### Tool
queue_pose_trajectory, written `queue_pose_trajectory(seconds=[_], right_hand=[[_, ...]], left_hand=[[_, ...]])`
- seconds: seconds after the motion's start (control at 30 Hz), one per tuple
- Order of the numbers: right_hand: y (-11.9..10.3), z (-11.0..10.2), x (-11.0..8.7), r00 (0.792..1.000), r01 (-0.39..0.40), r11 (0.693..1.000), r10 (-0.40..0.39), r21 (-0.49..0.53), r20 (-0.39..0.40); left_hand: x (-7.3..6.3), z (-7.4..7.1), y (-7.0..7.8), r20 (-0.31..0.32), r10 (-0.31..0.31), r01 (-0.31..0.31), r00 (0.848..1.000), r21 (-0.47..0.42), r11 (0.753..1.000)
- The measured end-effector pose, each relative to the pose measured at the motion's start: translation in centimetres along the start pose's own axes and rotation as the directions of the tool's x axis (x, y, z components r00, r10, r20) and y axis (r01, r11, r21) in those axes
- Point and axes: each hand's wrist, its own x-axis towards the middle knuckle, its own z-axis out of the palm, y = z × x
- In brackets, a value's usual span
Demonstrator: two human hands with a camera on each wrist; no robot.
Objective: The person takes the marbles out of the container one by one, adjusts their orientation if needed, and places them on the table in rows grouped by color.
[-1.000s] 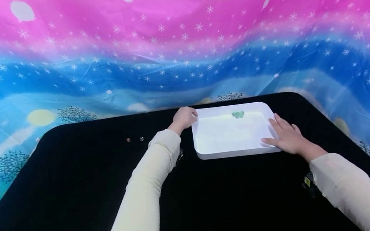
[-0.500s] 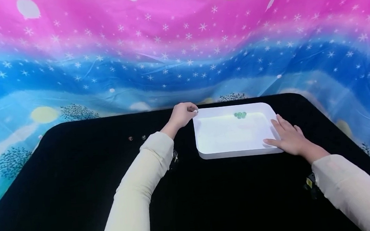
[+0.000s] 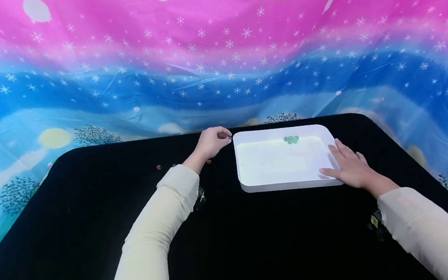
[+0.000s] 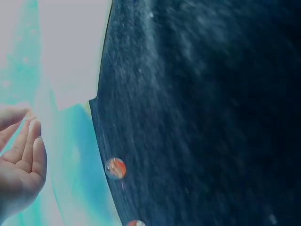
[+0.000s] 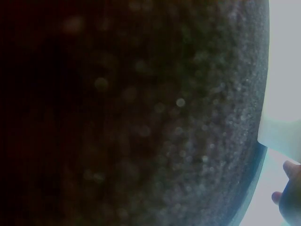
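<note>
My left hand [image 3: 212, 142] is raised just left of the white tray [image 3: 241, 176], thumb and fingertips pinching a small shiny marble [image 3: 229, 137]. In the left wrist view the fingertips of this hand [image 4: 23, 155] meet, and the marble is hidden. Several green marbles [image 3: 291, 140] sit together against the tray's far side. With fingers spread and straight, my right hand [image 3: 348, 164] rests on the tray's right edge, its thumb over the near right corner. An orange-streaked marble [image 4: 115, 168] lies on the black cloth below my left hand.
Farther left on the black table [image 3: 75, 224] lie a reddish marble [image 3: 159, 167] and another marble [image 3: 174, 164], partly covered by the left sleeve. Behind the table hangs a pink and blue snowflake curtain [image 3: 201, 62].
My left hand has moved left, away from the tray's far left corner, still pinching the small marble. An orange marble has come into sight beside the wrist. My right hand stays on the tray.
</note>
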Motion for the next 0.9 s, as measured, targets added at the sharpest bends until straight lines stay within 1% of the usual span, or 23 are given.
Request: queue_pose_trajectory(seconds=[0.2, 0.37, 0.5, 0.77, 0.9], right_hand=[[0.1, -0.1, 0.0, 1.0, 0.002, 1.0, -0.002, -0.006, -0.007], [0.1, 0.1, 0.0, 1.0, 0.006, 1.0, -0.006, 0.001, -0.005], [0.1, 0.2, -0.1, 1.0, 0.011, 1.0, -0.01, 0.005, -0.004], [0.1, 0.2, -0.2, 1.0, 0.014, 1.0, -0.014, 0.006, -0.001], [0.1, 0.2, -0.1, 1.0, 0.013, 1.0, -0.013, 0.013, 0.003]], left_hand=[[-0.8, -1.0, -0.6, -0.012, -0.005, 0.005, 1.0, -0.002, 1.0], [-1.9, -1.9, -1.3, -0.032, -0.017, 0.017, 0.999, 0.001, 1.0], [-2.7, -2.7, -2.0, -0.043, -0.015, 0.016, 0.999, 0.009, 1.0], [-3.7, -3.6, -3.4, -0.04, -0.037, 0.038, 0.998, 0.018, 0.999], [-4.2, -4.1, -4.0, -0.044, -0.037, 0.038, 0.998, 0.013, 0.999]])
